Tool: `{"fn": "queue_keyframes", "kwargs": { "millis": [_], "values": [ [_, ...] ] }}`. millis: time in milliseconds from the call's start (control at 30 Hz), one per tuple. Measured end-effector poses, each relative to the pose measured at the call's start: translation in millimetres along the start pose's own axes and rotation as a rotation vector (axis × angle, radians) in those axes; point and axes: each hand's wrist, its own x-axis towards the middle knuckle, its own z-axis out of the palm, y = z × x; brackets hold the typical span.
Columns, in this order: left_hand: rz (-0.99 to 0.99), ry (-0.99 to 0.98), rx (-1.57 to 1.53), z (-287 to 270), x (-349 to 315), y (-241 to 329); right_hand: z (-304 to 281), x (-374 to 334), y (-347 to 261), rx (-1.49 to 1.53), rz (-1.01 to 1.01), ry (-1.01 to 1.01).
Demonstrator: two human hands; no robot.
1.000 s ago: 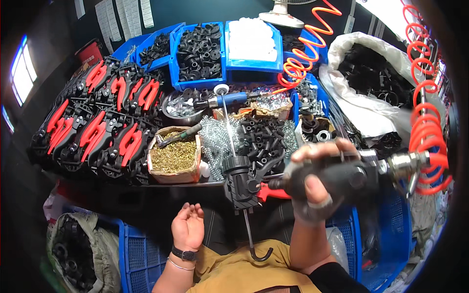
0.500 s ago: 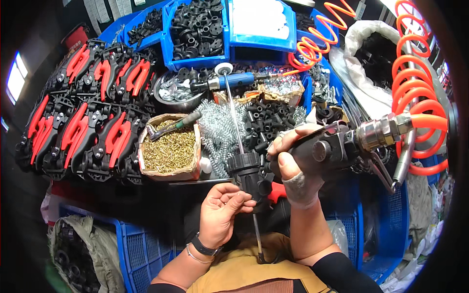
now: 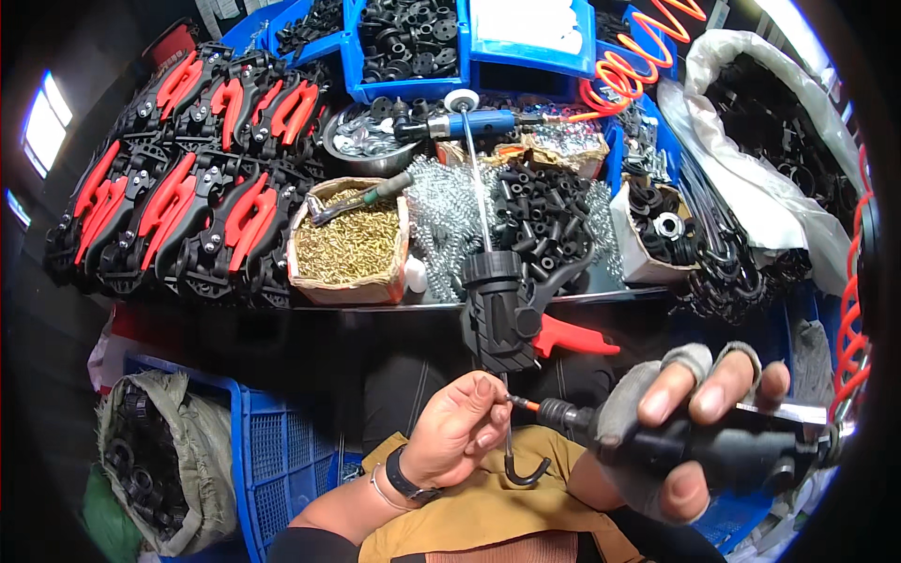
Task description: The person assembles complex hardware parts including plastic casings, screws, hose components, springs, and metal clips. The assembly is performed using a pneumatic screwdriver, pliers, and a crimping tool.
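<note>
Right hand (image 3: 671, 394): fingers wrapped round black driver (image 3: 718, 455). Left hand (image 3: 458, 422): fingertips pinched together at bit (image 3: 527, 405); cannot tell whether gripping anything. Black clamp (image 3: 507, 324) just above.

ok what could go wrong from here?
1. Left hand: its bare fingertips are right by the bit of the pneumatic screwdriver; if it spins, it could nip skin.
2. The rod's hooked end appears in front of the mustard garment and might snag it.
3. The open box of brass-coloured screws sits near the table's front edge; a knock could spill them.
</note>
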Motion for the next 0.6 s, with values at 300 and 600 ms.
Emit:
{"fn": "queue_keyframes", "kwargs": {
  "millis": [300, 600],
  "values": [
    [0.038, -0.051, 0.036, 16.6, -6.0, -21.8, -6.8, -14.4, -14.7, -0.052, -0.005, -0.075],
    [0.303, 0.160, -0.032, -22.0, 3.8, -1.8, -6.9, -9.5, -21.9, -0.019, 0.140, 0.061]
  ]
}}
